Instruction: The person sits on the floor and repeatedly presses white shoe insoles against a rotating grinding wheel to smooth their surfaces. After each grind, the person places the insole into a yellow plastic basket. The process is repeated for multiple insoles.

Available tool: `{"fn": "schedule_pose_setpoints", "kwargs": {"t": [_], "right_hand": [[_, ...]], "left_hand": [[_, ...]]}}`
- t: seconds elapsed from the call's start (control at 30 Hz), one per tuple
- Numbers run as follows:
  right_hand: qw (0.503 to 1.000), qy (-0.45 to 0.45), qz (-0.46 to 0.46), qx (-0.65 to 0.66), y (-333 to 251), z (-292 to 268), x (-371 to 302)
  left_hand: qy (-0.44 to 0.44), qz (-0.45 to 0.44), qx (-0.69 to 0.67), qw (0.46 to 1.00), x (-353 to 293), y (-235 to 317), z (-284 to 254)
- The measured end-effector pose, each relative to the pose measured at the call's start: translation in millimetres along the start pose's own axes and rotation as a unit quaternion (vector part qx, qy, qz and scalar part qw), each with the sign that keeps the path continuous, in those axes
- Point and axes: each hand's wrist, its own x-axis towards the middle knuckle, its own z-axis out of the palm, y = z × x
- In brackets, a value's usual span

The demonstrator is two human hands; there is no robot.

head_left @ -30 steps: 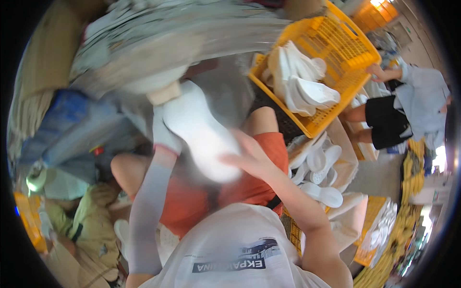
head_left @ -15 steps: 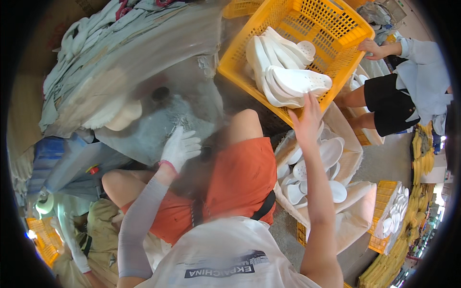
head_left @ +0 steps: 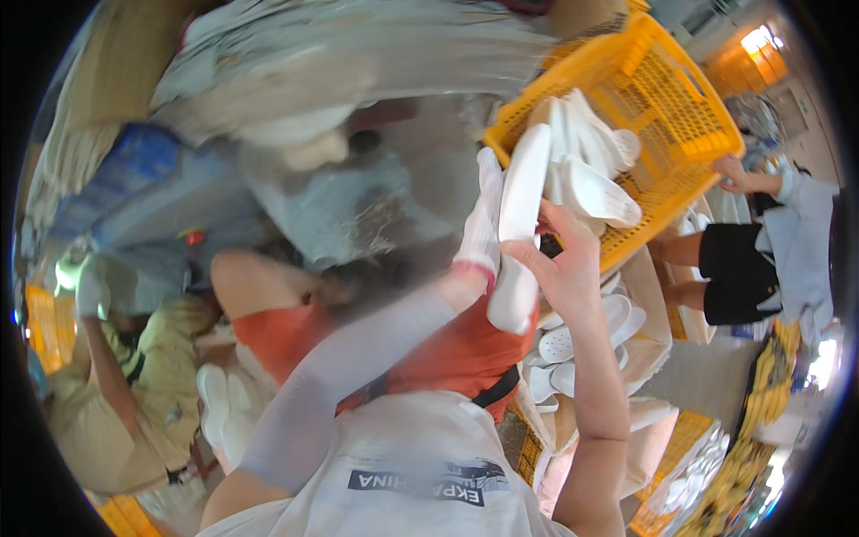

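My right hand is closed around a white foam clog, thumb on its near face. The clog stands lengthwise above my lap, in front of the yellow crate. Beside it, my left hand, in a white glove with a pink cuff, has its fingers stretched along the clog's left side and seems to touch it; the palm is hidden. More white clogs, some with holes in the toe, lie in the yellow crate.
A co-worker's hand rests on the crate's right edge. Below it, a pale sack holds more clogs. At upper left stands a grey machine surface beside stacked fabric. Another person in khaki trousers sits at lower left.
My right hand has lifted a clog out of the crate and drawn it left toward me. My left hand has moved right from the grey surface to the clog's side. The view has shifted.
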Motion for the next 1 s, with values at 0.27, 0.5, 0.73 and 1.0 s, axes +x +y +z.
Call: {"fn": "schedule_pose_setpoints", "kwargs": {"t": [0.27,0.5,0.73,1.0], "right_hand": [[0.980,-0.106,0.062,0.160,2.0,101.3,-2.9],[0.912,-0.151,0.192,0.329,7.0,120.6,17.0],[0.947,-0.122,0.008,0.296,13.2,139.4,-27.8],[0.950,-0.077,-0.026,0.300,22.5,135.2,-80.1]], "left_hand": [[0.122,-0.002,-0.090,0.988,-26.5,49.7,-79.1],[0.135,-0.037,-0.104,0.985,-18.4,77.4,-99.1],[0.090,0.121,0.025,0.988,-43.8,84.7,-106.2],[-0.057,0.145,-0.073,0.985,-70.7,67.9,-98.2]]}}
